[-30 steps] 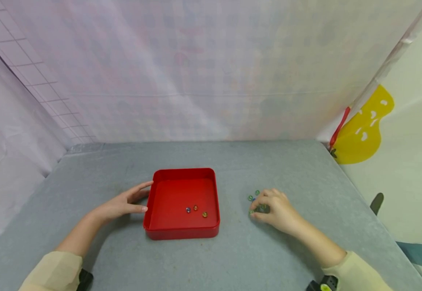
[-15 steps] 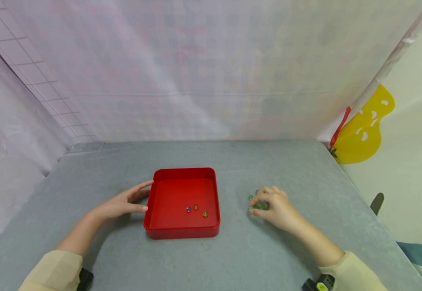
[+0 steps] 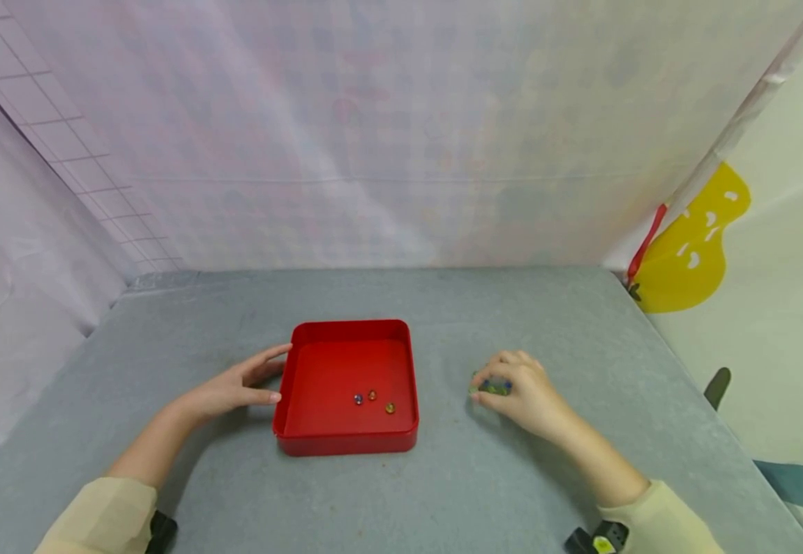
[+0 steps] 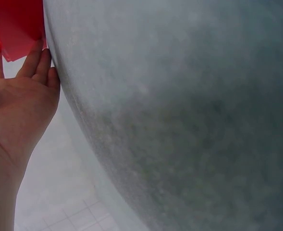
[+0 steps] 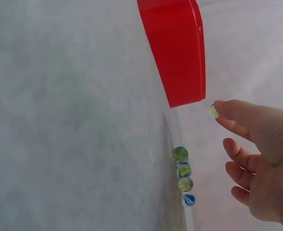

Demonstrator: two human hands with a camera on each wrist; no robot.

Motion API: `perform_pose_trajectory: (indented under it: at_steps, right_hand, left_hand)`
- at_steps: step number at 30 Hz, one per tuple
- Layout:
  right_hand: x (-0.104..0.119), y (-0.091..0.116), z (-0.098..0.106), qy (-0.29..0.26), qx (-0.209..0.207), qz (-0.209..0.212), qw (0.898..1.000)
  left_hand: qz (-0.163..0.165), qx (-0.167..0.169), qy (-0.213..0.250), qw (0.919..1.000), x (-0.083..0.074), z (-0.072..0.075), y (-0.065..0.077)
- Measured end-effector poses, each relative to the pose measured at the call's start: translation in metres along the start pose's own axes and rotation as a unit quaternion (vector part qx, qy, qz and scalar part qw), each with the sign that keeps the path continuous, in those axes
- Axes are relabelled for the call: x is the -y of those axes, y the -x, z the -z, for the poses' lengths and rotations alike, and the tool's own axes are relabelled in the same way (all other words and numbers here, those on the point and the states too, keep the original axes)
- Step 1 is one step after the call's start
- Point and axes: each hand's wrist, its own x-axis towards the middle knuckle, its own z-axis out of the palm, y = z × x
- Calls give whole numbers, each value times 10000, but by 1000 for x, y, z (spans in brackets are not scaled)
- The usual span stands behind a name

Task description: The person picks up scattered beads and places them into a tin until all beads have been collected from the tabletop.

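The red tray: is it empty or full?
Neither: in the head view, the red tray holds three marbles and is otherwise bare inside.

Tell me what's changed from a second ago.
The right hand has shifted slightly up and left in the head view and pinches a marble; whether it already did is unclear. The left hand, red tray and three marbles inside stayed put.

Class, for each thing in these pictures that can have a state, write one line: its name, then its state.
Red tray: upright, open-topped, not empty
Three marbles inside it: lying apart from one another
Left hand: fingers extended, touching the tray's side
Right hand: pinching with thumb and finger
Pinched marble: held, apart from the others
Loose marbles: ungripped, close together near the right hand
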Motion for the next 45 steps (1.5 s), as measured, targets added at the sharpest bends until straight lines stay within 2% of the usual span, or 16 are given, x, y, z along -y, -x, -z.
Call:
perform_pose_trajectory:
  at_steps: [13,30,45]
  right_hand:
    - [8,-7,-3,-260,96,-320,9991]
    - [21,-17,-9,-345,-11,5,9994]
    - [33,-25,-16,-548,111,-197,9982]
  left_hand:
    - [-64,30,-1,10000,1,1,0]
    - [-86,41,30,9999,1,1,0]
    - [-29,30,12,10000,-1,0,1]
